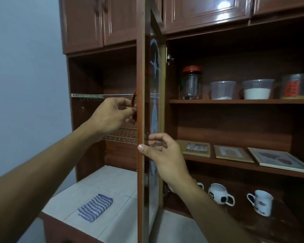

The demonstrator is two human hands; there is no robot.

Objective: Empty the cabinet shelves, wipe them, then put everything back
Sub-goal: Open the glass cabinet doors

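Brown glass-paned wooden cabinet door (141,67) stood edge-on; left hand (111,114) curled round curved brown handle (134,99), right hand (165,155) pinched door edge. Best swung fully wide, steadily.

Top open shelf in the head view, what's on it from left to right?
Clear jar with red lid, nearly empty clear plastic tub, clear plastic tub of white powder, clear plastic tub with red label.

No legible text or labels.
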